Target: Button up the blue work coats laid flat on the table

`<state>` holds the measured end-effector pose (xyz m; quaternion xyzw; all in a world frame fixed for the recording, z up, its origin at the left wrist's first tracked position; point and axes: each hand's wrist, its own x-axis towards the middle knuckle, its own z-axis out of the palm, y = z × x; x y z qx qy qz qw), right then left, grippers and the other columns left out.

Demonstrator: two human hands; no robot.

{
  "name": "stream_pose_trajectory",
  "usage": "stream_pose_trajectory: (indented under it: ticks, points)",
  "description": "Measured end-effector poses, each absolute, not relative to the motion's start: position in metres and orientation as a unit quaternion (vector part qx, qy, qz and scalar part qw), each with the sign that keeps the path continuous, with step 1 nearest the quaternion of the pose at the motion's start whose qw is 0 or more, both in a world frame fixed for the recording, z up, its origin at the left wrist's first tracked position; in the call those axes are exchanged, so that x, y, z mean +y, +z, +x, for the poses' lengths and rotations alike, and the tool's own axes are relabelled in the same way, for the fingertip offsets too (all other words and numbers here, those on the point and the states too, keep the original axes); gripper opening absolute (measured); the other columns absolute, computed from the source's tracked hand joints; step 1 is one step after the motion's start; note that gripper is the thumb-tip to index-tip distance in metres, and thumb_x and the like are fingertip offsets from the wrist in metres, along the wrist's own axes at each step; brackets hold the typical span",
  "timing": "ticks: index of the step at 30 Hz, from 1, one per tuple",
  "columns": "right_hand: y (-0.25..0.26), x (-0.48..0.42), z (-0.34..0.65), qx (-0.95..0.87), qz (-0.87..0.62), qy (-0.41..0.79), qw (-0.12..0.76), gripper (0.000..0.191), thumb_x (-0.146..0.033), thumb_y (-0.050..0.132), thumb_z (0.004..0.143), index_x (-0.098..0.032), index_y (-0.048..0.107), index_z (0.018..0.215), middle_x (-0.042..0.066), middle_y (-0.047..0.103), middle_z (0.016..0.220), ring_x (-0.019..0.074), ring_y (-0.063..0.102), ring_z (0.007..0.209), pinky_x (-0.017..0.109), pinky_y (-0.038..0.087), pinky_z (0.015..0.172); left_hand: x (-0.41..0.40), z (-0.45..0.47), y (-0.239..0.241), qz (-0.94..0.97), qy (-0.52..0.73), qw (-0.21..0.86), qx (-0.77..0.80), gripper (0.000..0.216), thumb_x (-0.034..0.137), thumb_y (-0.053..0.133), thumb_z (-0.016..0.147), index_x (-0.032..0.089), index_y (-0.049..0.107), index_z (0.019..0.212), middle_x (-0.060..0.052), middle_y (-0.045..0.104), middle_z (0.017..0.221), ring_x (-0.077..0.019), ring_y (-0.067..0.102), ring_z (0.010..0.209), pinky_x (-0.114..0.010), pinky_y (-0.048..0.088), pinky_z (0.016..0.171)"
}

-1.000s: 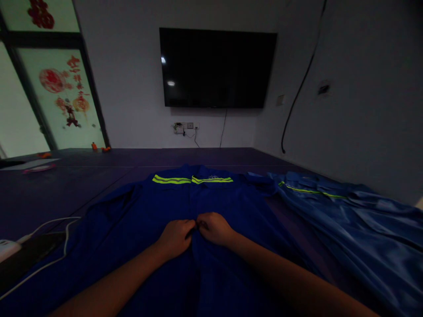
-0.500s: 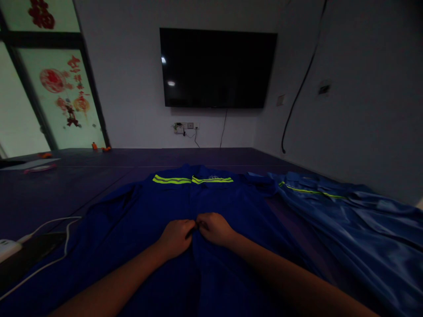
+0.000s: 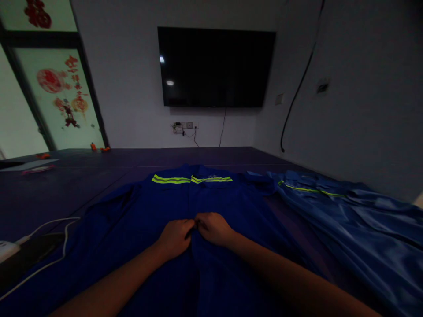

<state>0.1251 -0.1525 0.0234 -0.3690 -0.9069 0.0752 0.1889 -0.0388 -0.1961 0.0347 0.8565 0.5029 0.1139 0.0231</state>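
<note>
A dark blue work jacket (image 3: 165,202) with yellow-green reflective strips across the chest lies spread out, collar away from me. At its front placket, my left hand (image 3: 176,237) and my right hand (image 3: 214,228) meet, fingertips touching. Both hands are closed in a pinch on the jacket's front edges. Any button or zip between the fingers is too dark and hidden to make out. Below the hands the front opening runs down toward me.
Right of the jacket lies a lighter blue garment (image 3: 330,215) with a yellow-green strip. A white charger (image 3: 8,250) with a cable (image 3: 66,237) sits at left. A television (image 3: 216,66) hangs on the far wall; small orange things (image 3: 105,149) lie near the door.
The view has shifted very slightly. My hands stay pinched at the same place on the jacket's front.
</note>
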Motion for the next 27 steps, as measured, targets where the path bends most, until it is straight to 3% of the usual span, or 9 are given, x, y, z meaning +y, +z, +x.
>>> stream_pose_trajectory:
  ticks: [27]
  points:
    - [0.0255,-0.1544,0.1244,-0.906,-0.373,0.068,0.189,0.020,-0.012,0.043,0.073,-0.018,0.059,0.085,0.003,0.065,0.080,0.0139,0.058,0.070,0.022,0.031,0.057,-0.1946,-0.0395,0.0306,0.854,0.124,0.024,0.505,0.010,0.017,0.042,0.077,0.020,0.050,0.082,-0.001,0.062,0.079,-0.0164,0.058,0.071,-0.025,0.037,0.059]
